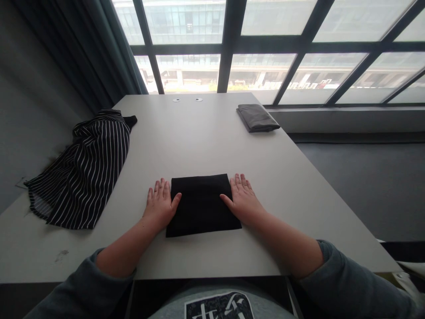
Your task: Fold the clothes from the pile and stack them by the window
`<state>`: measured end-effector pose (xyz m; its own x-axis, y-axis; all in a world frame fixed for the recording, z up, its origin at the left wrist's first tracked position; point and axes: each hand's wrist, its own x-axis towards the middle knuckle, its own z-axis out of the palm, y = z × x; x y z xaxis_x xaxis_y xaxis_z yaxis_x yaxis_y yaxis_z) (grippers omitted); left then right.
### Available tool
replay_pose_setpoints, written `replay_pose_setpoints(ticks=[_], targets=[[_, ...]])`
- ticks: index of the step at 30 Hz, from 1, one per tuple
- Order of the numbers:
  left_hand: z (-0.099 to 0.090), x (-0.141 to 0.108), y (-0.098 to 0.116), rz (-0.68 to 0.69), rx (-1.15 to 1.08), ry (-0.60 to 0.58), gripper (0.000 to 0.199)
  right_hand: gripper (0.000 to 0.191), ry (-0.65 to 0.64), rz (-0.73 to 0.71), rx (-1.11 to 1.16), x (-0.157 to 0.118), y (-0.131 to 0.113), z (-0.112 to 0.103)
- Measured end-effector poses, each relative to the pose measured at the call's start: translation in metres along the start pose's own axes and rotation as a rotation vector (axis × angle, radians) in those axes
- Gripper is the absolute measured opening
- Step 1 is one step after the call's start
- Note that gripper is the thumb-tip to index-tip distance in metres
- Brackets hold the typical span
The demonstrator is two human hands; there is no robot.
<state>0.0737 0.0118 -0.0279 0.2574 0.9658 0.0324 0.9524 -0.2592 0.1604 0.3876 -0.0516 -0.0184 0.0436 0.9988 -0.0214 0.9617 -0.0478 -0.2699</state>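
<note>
A black folded cloth (202,206) lies flat on the white table, roughly rectangular, its near edge a little slanted. My left hand (161,203) rests flat at its left edge, with the thumb on the cloth and the fingers on the tabletop. At the right edge, my right hand (244,198) lies in the same way, thumb over the cloth and fingers stretched forward. Both hands are open, and neither grips the fabric. Whether the cloth is a garment cannot be made out from its folded shape.
A black shirt with white stripes (96,164) lies crumpled along the left side of the white table (186,141). A grey folded cloth (257,118) sits near the far right edge. Behind the table stand large windows (262,71) and a dark curtain (89,48).
</note>
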Motion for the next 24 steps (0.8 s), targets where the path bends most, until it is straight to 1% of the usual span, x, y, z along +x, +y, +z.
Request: replay_pose_setpoints(ticks=[2, 4, 7, 10, 12, 14, 17, 19, 21, 22, 24], targets=[[-0.002, 0.004, -0.004, -0.028, -0.012, -0.047, 0.08, 0.097, -0.022, 0.002, 0.026, 0.0, 0.003, -0.002], [-0.006, 0.009, -0.006, 0.005, -0.079, -0.072, 0.079, 0.094, -0.029, -0.022, 0.088, 0.001, 0.005, -0.004], [-0.015, 0.016, -0.008, 0.072, -0.259, -0.077, 0.076, 0.082, -0.022, -0.073, 0.237, 0.002, 0.006, -0.006], [-0.03, 0.017, -0.009, 0.087, -0.449, -0.095, 0.073, 0.07, 0.011, -0.095, 0.397, 0.002, 0.005, -0.01], [-0.041, 0.016, -0.008, 0.067, -0.558, -0.132, 0.064, 0.063, 0.037, -0.065, 0.497, -0.001, 0.001, -0.014], [-0.049, 0.013, -0.007, 0.046, -0.642, -0.158, 0.051, 0.053, 0.045, -0.028, 0.603, -0.005, -0.003, -0.019], [-0.056, 0.011, -0.006, 0.04, -0.776, -0.167, 0.039, 0.04, 0.05, -0.029, 0.772, -0.011, -0.009, -0.027], [-0.056, 0.01, -0.007, 0.026, -0.887, -0.173, 0.04, 0.042, 0.055, -0.048, 0.909, -0.012, -0.011, -0.03], [-0.054, 0.01, -0.009, 0.009, -0.977, -0.176, 0.042, 0.05, 0.035, -0.033, 1.084, -0.013, -0.014, -0.033], [-0.054, 0.01, -0.009, 0.006, -1.007, -0.171, 0.044, 0.055, 0.022, 0.003, 1.188, -0.013, -0.015, -0.035], [-0.053, 0.01, -0.01, 0.02, -1.055, -0.156, 0.047, 0.065, -0.017, 0.136, 1.4, -0.016, -0.019, -0.039]])
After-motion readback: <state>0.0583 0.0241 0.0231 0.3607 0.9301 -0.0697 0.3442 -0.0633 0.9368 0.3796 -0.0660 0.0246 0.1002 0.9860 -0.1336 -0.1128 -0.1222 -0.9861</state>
